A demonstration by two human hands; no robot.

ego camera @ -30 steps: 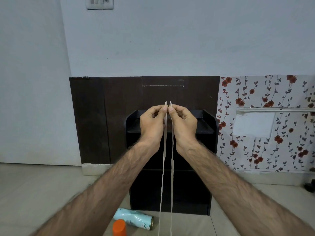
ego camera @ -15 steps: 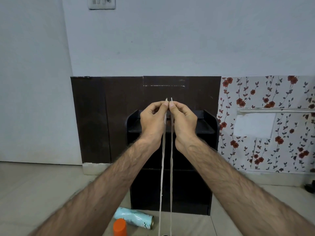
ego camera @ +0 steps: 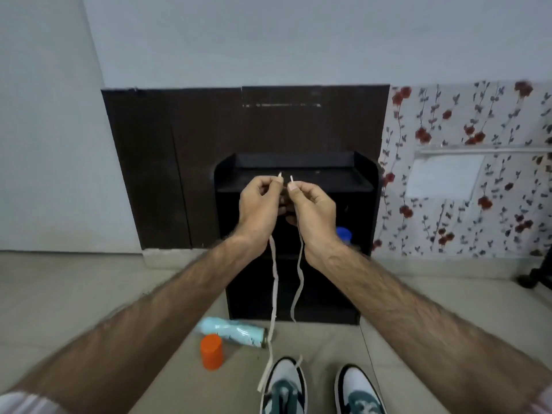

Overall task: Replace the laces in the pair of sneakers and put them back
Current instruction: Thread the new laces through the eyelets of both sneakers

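2 hands, left (ego camera: 259, 204) and right (ego camera: 313, 209), each pinch 1 lace (ego camera: 274, 282) end above 2 sneakers (ego camera: 283, 386).

Lace (ego camera: 274, 282) is flat white woven cloth, matt, with stiff smooth tips. Sneakers (ego camera: 283, 386) look like smooth leather or synthetic, white and dark green, slight sheen; shelf unit (ego camera: 366, 204) is matt black laminate board. Orange cap (ego camera: 211, 351) smooth plastic, can (ego camera: 231, 330) has a metal rim, floor (ego camera: 74, 288) glossy tile.
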